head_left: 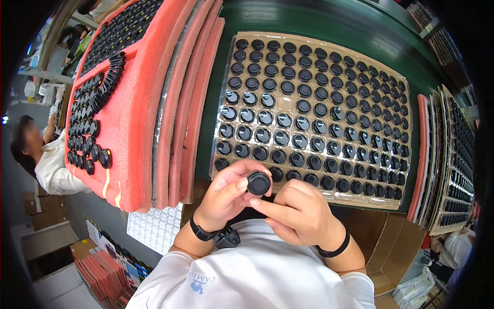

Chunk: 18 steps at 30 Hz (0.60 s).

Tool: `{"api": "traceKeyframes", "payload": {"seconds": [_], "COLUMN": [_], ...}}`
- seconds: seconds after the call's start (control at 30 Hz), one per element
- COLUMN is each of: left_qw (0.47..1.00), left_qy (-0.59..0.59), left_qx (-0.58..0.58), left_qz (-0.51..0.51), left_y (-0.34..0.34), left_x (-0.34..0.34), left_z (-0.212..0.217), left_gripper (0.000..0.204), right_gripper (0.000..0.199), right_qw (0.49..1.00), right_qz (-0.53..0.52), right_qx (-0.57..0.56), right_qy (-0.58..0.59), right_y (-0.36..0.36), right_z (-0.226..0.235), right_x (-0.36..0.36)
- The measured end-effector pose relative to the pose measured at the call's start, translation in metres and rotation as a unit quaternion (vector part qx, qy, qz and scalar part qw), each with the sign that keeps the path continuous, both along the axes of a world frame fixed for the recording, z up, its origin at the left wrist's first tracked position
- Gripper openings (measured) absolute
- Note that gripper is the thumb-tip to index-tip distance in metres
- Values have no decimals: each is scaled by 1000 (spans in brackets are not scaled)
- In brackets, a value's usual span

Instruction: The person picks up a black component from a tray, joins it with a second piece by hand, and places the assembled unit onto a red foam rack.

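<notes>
My left hand [226, 193] holds a small round black knob [258, 183] between thumb and fingers, close to my chest. My right hand [298, 211] is just right of it, its index finger reaching toward the knob's lower edge and its other fingers curled. Right behind both hands lies a clear plastic tray [257, 41] on a green table, with rows of several identical black knobs in its pockets. Each wrist wears a black band.
A stack of red foam sheets [149, 118] lies to the left, with more black knobs on top. Further trays [453, 165] stand at the right edge. A seated person in white [51, 165] is at far left. Cardboard boxes [391, 247] sit below right.
</notes>
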<state>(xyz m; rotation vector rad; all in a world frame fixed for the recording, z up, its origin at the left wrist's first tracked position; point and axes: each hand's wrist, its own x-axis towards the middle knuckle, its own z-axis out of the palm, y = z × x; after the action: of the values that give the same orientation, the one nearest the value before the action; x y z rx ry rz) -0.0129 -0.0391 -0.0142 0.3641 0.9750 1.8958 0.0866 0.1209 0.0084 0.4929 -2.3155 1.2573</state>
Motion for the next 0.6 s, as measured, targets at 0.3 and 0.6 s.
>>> {"api": "traceKeyframes", "payload": {"seconds": [0.3, 0.6], "left_qw": [969, 881], "left_qy": [222, 461], "left_qx": [-62, -23], "left_qz": [93, 105], "left_y": [1, 2], "left_x": [8, 8], "left_z": [-5, -5], "left_gripper": [38, 40], "right_gripper": [21, 21], "right_qw": [886, 885], "right_qz": [-96, -51], "right_qx": [-410, -425], "right_qy": [-197, -181], "right_y": [-9, -14], "right_z": [-8, -15], "right_x": [10, 5]}}
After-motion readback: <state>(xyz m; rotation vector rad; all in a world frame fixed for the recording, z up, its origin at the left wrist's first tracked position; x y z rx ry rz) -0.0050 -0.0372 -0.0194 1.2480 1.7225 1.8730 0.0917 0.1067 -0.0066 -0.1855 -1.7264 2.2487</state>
